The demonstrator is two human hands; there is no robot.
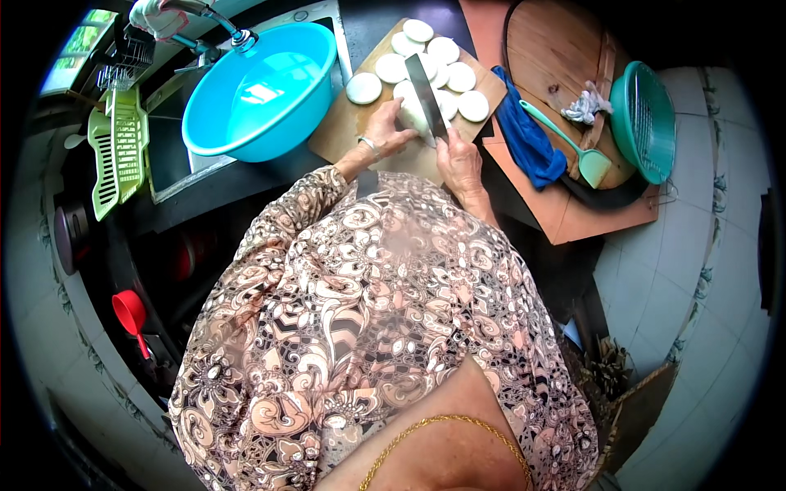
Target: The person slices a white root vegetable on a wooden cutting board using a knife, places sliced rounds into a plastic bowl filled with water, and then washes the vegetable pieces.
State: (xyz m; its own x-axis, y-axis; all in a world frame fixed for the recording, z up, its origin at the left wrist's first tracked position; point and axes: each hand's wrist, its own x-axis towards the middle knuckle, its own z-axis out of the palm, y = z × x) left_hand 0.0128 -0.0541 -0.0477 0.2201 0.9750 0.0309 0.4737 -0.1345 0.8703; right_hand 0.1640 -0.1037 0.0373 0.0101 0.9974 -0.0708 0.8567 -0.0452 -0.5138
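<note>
On a wooden cutting board (344, 132) lie several round white slices (473, 106), in a loose, partly overlapping group towards its far side. My right hand (459, 161) grips a kitchen knife (425, 92), its broad dark blade pointing away from me over the slices. The knife's handle is mostly hidden in the hand. Left of the blade, my left hand (385, 130) rests its fingers against a larger white piece (414, 116), with the thumb stretched towards the knife. What the white food is, I cannot tell. A bracelet circles the left wrist.
A blue plastic basin (261, 92) of water stands left of the board, under a faucet (242, 38). At right are a blue cloth (531, 141), a pale green spatula (592, 166) on a round wooden lid (552, 55), and a green basket (645, 123). A green rack (116, 153) stands far left.
</note>
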